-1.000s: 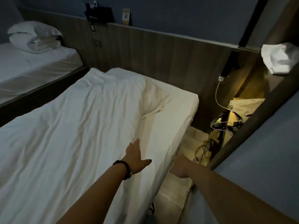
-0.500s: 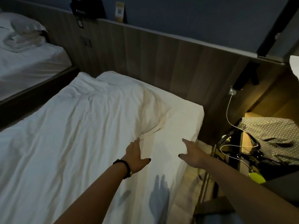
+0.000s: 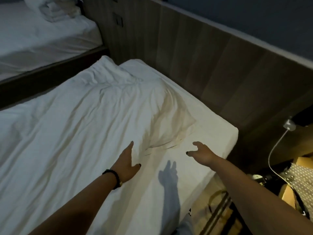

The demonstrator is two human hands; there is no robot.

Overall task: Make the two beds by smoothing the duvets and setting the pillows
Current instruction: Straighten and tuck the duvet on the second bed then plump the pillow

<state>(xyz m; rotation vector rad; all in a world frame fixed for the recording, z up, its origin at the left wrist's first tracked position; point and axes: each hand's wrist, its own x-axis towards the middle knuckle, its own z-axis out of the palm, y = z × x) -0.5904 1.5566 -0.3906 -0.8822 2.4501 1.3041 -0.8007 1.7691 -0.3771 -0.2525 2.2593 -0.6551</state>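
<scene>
Two beds in view: near bed under our hands, far bed at upper left, well apart across a dark gap. White duvet covers most of the near bed, wrinkled, its right corner folded over near the far right end, bare sheet showing beside it. Left hand lies flat on the duvet, fingers straight and together, thumb spread out to the right; black bead bracelet at the wrist. Right hand hovers above the bare sheet, fingers loosely curled, holding nothing, its shadow on the sheet below. Folded bedding and pillow sit at the far bed's head. White cable hangs at right.
</scene>
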